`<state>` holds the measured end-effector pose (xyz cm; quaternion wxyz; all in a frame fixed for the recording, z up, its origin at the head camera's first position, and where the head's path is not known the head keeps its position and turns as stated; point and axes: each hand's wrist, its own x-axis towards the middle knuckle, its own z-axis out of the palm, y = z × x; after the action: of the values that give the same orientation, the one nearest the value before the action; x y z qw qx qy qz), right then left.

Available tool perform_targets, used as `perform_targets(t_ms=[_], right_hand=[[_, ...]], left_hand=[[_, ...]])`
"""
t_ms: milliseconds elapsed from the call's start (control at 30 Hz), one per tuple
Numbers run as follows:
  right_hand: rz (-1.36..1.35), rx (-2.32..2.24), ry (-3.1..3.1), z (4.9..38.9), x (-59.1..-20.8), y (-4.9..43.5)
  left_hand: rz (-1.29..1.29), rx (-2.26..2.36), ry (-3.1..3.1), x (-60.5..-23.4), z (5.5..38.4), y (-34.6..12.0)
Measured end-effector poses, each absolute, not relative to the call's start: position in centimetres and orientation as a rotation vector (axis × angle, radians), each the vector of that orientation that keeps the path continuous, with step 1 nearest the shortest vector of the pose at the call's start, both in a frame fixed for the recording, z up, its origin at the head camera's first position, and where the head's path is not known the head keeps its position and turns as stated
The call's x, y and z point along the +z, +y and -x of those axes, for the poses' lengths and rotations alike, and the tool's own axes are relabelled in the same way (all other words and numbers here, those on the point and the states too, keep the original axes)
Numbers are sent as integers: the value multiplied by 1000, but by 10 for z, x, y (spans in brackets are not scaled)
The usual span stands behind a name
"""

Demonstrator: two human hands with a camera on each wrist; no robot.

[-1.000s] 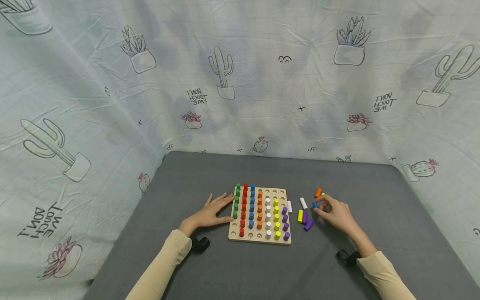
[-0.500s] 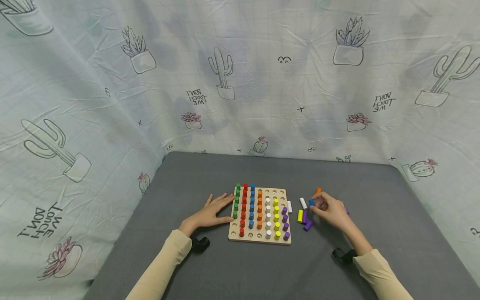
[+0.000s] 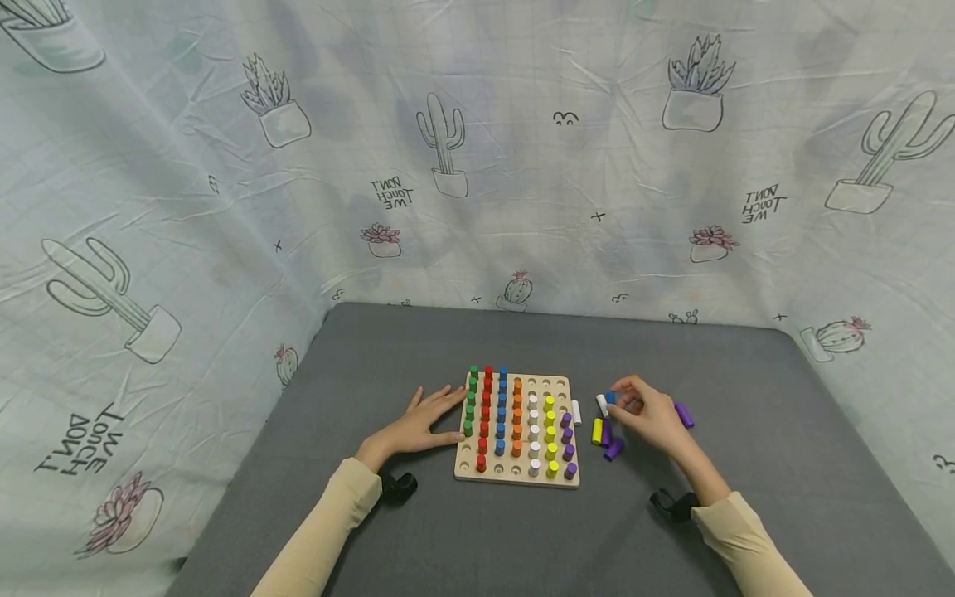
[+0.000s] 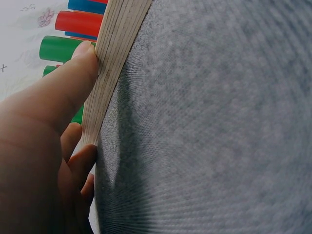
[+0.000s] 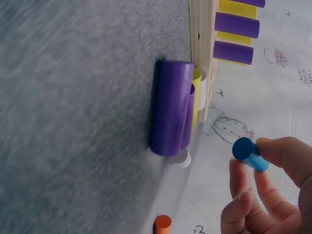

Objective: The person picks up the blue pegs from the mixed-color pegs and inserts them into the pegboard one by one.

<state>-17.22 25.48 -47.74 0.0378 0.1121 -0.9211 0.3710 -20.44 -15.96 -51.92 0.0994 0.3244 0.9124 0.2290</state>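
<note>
My left hand (image 3: 410, 424) rests with spread fingers along the left side of a wooden pegboard (image 3: 507, 479). In the left wrist view its thumb lies on the board's edge, by a green peg (image 4: 56, 48). My right hand (image 3: 656, 419) pinches a short blue peg (image 5: 251, 155) between thumb and fingers, off to the right of the board. That peg overlaps a loose white peg (image 3: 602, 405) in the head view. Rows of green, red, blue, orange, white, yellow and purple pegs stand in the board, with open holes at the back right and front.
A yellow peg (image 3: 597, 431) and two purple pegs (image 3: 614, 449) lie between board and right hand. Another white peg (image 3: 577, 412) lies by the board's right edge. One more purple peg (image 3: 684, 414) lies beyond the right hand. An orange peg (image 5: 163, 224) shows in the right wrist view.
My right hand has moved left with the blue peg, toward the loose white peg. It uncovers a purple peg on its right and now hides the orange one. The left hand stays put.
</note>
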Motion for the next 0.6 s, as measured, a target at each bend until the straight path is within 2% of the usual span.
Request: perform_targets(t_ms=[600], right_hand=[[-381, 1270, -2760, 176, -469, 236]], left_hand=[[-952, 677, 2696, -519, 204, -159]])
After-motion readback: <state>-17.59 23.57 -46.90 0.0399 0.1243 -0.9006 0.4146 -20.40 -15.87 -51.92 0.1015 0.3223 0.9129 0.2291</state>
